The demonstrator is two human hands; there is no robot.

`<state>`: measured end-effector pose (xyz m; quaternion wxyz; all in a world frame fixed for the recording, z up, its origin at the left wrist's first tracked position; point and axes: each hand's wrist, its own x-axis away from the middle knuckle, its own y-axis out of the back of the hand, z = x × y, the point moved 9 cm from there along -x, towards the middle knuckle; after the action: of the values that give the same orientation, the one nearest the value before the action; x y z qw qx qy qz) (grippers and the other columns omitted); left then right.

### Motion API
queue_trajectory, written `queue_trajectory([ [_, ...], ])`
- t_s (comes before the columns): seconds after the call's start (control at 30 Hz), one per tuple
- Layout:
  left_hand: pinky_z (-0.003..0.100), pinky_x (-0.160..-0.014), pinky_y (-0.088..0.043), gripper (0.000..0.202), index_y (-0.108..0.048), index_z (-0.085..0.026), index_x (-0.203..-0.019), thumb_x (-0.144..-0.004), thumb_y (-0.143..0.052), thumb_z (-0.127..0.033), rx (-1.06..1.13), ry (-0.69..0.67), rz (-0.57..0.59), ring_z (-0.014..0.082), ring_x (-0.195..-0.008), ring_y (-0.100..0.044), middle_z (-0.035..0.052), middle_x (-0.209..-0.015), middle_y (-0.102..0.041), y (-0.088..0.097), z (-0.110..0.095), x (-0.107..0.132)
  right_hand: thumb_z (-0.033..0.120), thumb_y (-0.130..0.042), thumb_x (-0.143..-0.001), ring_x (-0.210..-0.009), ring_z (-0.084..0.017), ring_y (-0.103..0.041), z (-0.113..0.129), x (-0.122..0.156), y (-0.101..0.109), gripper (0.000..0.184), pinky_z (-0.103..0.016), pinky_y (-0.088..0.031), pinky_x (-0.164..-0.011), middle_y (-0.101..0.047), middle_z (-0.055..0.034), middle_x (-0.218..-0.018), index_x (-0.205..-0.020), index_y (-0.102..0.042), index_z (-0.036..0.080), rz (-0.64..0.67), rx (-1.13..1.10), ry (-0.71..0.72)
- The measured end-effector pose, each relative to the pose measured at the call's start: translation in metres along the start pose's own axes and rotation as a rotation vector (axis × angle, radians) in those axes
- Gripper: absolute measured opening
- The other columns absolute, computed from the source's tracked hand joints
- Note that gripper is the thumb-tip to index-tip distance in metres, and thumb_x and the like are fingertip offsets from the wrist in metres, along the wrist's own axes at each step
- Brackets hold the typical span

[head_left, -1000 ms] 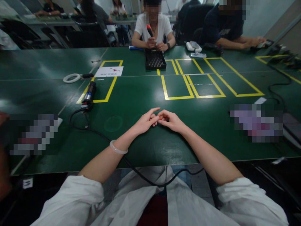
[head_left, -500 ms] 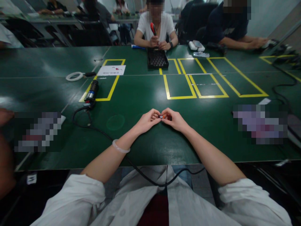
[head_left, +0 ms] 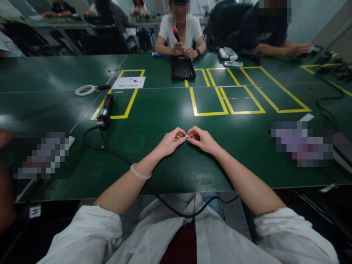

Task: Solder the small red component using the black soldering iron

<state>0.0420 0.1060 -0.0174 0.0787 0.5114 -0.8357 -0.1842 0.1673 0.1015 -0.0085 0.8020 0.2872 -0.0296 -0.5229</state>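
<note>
Over the green table, my left hand [head_left: 172, 141] and my right hand [head_left: 202, 140] meet fingertip to fingertip. Between them is a small part [head_left: 187, 136] with orange and silver-white sections, too small to name. The thumb and fingers of my left hand pinch its pale end. My right hand's fingers close round the orange end, hiding some of it. A pale bangle [head_left: 140, 172] circles my left wrist.
A black cylindrical device [head_left: 106, 106] with a blue band lies left, its black cable [head_left: 121, 157] running under my left forearm. A white sheet [head_left: 129, 82], a coiled white cable [head_left: 85, 90] and a black tray [head_left: 182, 75] lie farther back. Opposite, a person [head_left: 180, 35] holds a red-and-black tool.
Both hands keep their pinch on the small part, which shows slightly more of its pale section. The whole view has shifted a little.
</note>
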Motion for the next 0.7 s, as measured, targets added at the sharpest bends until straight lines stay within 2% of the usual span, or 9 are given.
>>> queue_trajectory([
  [0.2,0.027,-0.076,-0.047,0.033,-0.059,-0.015,-0.099,-0.092,-0.055,-0.047,-0.063,0.010,-0.004,0.0156,-0.081,-0.061,0.0044,-0.090,-0.065,0.002,-0.004,0.001,0.032,-0.066,-0.085,-0.061,-0.010,-0.052,0.000,-0.002,0.000,0.025,-0.024,-0.040,-0.059,-0.066,-0.0005,-0.083,-0.104,-0.058,0.018,-0.002,-0.029,0.005],
  [0.3,0.028,-0.078,-0.047,0.034,-0.059,-0.014,-0.096,-0.094,-0.051,-0.047,-0.063,0.010,0.002,0.0159,-0.082,-0.062,0.0045,-0.087,-0.065,0.001,-0.004,0.001,0.031,-0.062,-0.087,-0.063,-0.011,-0.054,0.001,-0.002,0.001,0.019,-0.024,-0.041,-0.061,-0.066,-0.0007,-0.083,-0.101,-0.059,0.018,-0.006,-0.036,0.008],
  [0.53,0.026,-0.075,-0.049,0.032,-0.056,-0.016,-0.106,-0.088,-0.062,-0.042,-0.049,-0.043,-0.011,0.0145,-0.084,-0.062,0.0056,-0.099,-0.065,-0.002,-0.007,0.002,0.037,-0.059,-0.090,-0.068,-0.013,-0.060,-0.009,0.000,-0.002,0.020,-0.026,-0.046,-0.065,-0.068,-0.0018,-0.080,-0.096,-0.059,0.018,0.019,-0.129,-0.060],
  [0.7,0.027,-0.076,-0.049,0.027,-0.059,-0.016,-0.103,-0.092,-0.057,-0.040,-0.102,-0.043,-0.033,0.0151,-0.083,-0.063,0.0050,-0.094,-0.066,0.002,-0.007,0.002,0.035,-0.064,-0.086,-0.065,-0.011,-0.058,-0.007,-0.001,-0.005,0.028,-0.024,-0.044,-0.062,-0.067,0.0002,-0.082,-0.108,-0.054,0.019,0.033,-0.125,-0.029],
])
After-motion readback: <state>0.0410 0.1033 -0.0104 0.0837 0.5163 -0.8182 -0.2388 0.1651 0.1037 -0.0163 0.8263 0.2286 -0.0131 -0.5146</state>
